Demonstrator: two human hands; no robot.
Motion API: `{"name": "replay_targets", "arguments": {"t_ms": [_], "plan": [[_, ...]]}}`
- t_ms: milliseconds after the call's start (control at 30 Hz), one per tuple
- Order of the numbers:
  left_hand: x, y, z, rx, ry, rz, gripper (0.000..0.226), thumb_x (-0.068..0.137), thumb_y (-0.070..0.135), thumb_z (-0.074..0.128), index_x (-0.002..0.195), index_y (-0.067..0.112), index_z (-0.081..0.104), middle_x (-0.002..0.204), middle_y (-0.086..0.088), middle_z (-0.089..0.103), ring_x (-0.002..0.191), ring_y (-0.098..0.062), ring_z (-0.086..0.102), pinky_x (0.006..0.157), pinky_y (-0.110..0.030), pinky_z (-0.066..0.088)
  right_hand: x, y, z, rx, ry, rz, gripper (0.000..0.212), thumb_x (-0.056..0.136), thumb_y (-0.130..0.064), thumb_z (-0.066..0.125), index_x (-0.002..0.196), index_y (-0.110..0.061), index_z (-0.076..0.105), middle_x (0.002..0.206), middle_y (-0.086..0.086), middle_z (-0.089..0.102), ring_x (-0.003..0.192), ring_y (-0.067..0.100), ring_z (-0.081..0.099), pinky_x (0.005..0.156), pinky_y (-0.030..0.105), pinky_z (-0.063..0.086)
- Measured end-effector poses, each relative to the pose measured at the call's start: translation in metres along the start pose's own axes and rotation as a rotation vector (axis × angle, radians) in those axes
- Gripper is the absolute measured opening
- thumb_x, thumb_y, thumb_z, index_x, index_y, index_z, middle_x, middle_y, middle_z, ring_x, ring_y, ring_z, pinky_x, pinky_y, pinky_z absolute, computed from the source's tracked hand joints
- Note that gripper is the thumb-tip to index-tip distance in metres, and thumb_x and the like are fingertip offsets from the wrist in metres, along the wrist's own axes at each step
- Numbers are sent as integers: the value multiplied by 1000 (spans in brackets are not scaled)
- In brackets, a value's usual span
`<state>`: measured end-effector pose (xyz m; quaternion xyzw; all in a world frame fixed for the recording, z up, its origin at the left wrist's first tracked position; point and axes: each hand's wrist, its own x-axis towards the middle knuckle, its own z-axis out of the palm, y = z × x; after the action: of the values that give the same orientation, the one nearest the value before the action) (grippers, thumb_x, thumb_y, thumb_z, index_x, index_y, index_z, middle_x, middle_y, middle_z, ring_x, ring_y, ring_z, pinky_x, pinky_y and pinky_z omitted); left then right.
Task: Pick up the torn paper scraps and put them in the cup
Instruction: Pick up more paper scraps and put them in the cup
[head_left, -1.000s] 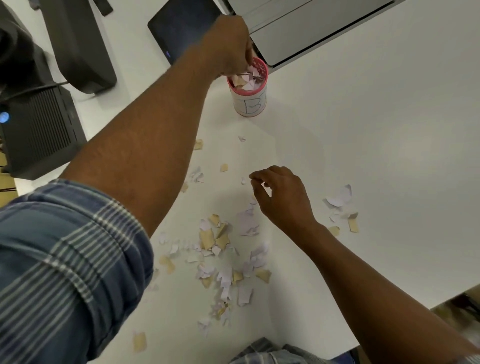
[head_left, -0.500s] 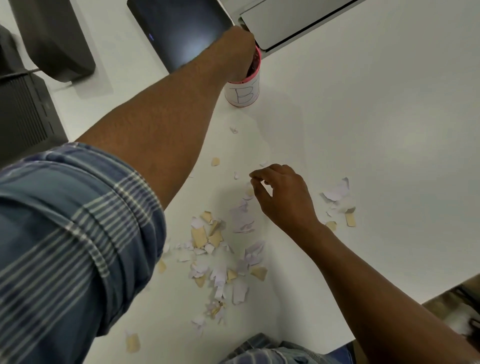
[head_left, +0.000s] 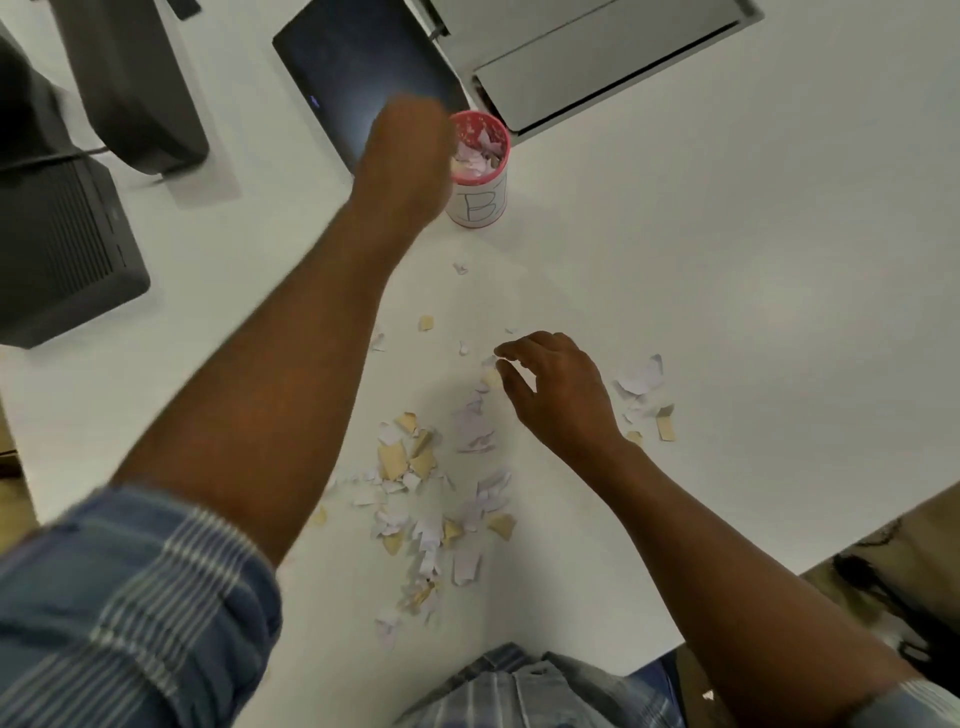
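Left hand (head_left: 410, 166): hovering blurred just left of the cup rim, fingers hidden; grip impossible to tell.

Pink-rimmed white paper cup marked "B" (head_left: 480, 205): standing upright, already holding scraps, far side of the white table (head_left: 727, 312).

Main heap of torn white and tan paper scraps (head_left: 431, 493): lying near the table's front edge, between the 2 forearms.

Right hand (head_left: 558, 395): curling thumb and fingers narrowly over a small scrap at its left; nearer the heap, cup lying well beyond.

Smaller scrap cluster (head_left: 647, 395): lying just right of that hand.
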<state>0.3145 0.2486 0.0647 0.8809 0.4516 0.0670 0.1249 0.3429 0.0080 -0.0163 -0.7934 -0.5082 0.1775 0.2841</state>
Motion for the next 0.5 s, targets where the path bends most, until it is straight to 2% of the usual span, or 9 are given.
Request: {"name": "replay_targets", "arguments": {"t_ms": [33,100,167,300,367,500], "plan": [[-18,-9,1,-56,60,-26,23,89,11,63,111,5,67,108,-15,68,101,-29,63,93,-32,47,-4,3,-3,-15,8,-2,18,91,-23,60,105,-18,70,100,0,70,94,19,61,73,22,42],[-74,-25,6,-81,12,9,26,90,11,59,115,7,66,114,-13,68,107,-29,61,99,-30,41,-15,9,-9,-32,11,13,19,91,-23,61,106,-16,70,101,2,70,95,21,61,75,25,43],[-130,-43,11,-141,-11,46,29,89,10,58,116,4,64,115,-17,67,107,-33,61,101,-36,41,-27,18,-13,-49,-6,37,21,91,-24,61,108,-14,69,104,4,69,99,24,60,79,28,44],[-219,-71,22,-207,-80,-36,35,89,13,61,122,0,60,122,-20,62,116,-34,57,103,-41,41,-58,31,-18,-114,-47,70,30,91,-30,61,115,-14,65,118,6,65,109,25,56,85,31,45],[-261,-83,28,-182,-166,-77,41,90,19,60,128,3,55,129,-19,58,122,-33,52,105,-42,38,-72,36,-18,-133,-40,76,36,89,-32,63,120,-14,62,126,7,61,116,27,53,91,34,44],[-321,-110,41,-174,-215,-201,53,88,28,62,136,11,48,141,-13,48,132,-30,40,106,-40,36,-87,51,-25,-225,-2,139,58,85,-39,67,134,-14,49,142,10,46,129,30,41,100,43,41]]}}
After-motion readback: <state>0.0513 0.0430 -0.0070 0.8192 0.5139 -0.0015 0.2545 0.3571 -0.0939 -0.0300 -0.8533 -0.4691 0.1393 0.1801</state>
